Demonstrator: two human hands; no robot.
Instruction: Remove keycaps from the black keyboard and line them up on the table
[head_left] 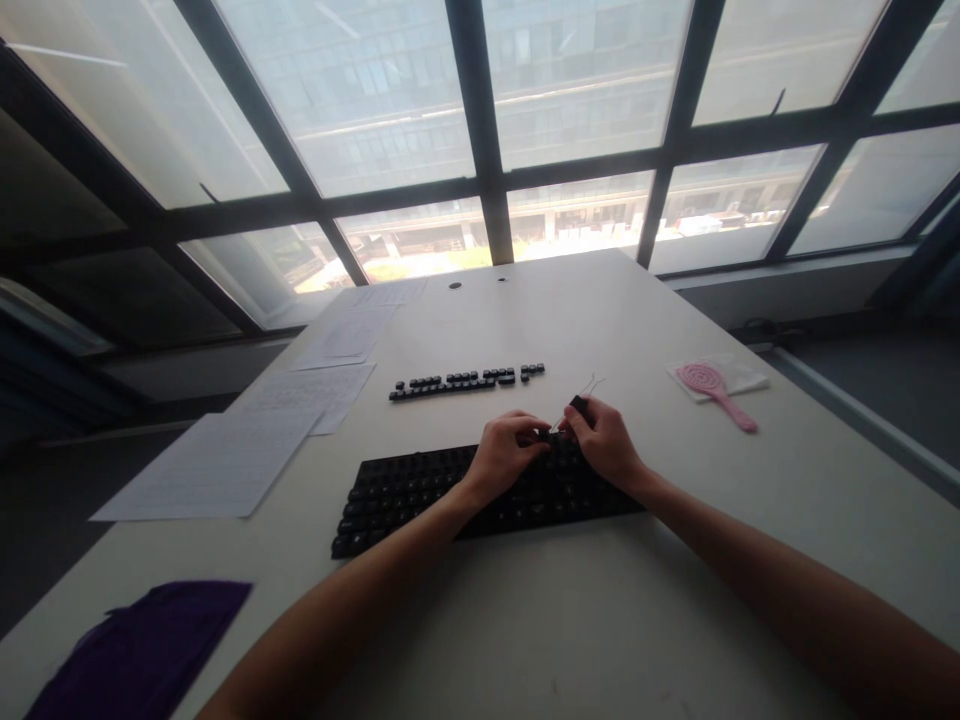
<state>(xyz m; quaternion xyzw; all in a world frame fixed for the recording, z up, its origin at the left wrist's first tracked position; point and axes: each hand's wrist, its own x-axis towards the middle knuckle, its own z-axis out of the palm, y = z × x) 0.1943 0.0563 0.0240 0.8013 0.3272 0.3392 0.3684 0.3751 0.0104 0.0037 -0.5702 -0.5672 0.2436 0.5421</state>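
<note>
A black keyboard (420,490) lies on the white table under both hands. Behind it, loose black keycaps (465,382) are laid out in two rows. My right hand (604,440) is closed on a small black tool (579,404) with thin wires, above the keyboard's upper right part. Close beside it, my left hand (504,452) pinches a small dark piece, perhaps a keycap, at the keyboard's back edge. The fingertips of the two hands nearly meet.
Paper sheets (217,465) cover the table's left side, and a purple cloth (150,650) lies at the front left. A pink hairbrush (716,393) rests partly on a clear plastic bag (739,376) at the right. Windows (570,90) stand beyond the table's far edge.
</note>
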